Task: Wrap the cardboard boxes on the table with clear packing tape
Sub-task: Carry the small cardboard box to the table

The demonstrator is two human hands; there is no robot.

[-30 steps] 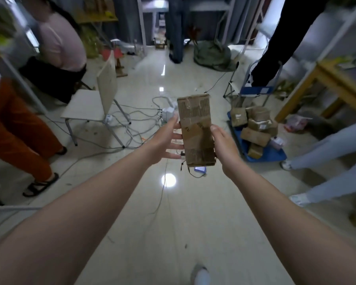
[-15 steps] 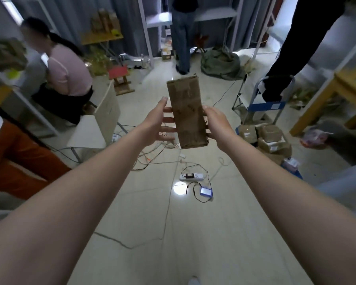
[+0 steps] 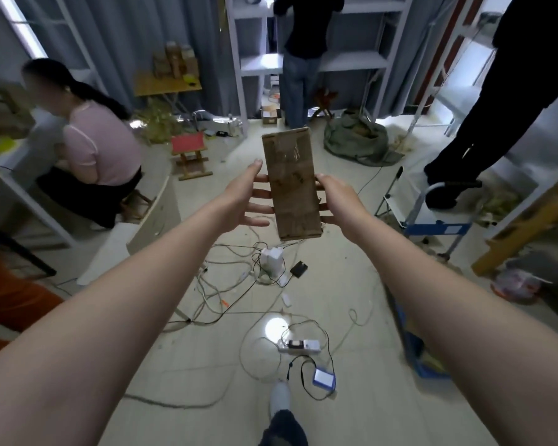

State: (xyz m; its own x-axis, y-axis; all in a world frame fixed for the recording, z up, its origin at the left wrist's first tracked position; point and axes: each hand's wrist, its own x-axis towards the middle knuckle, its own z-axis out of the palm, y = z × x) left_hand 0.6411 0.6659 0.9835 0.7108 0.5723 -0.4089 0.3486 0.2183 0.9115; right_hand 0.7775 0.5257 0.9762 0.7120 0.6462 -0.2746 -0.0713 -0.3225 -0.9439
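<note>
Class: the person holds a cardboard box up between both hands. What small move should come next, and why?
Probably lower the box toward a work surface. The left hand and right hand press it between straight fingers above the floor; no tape roll is in view, so wrapping cannot start here.

Right hand [image 3: 339, 201] fingertips perhaps behind box [image 3: 292, 185]
</note>
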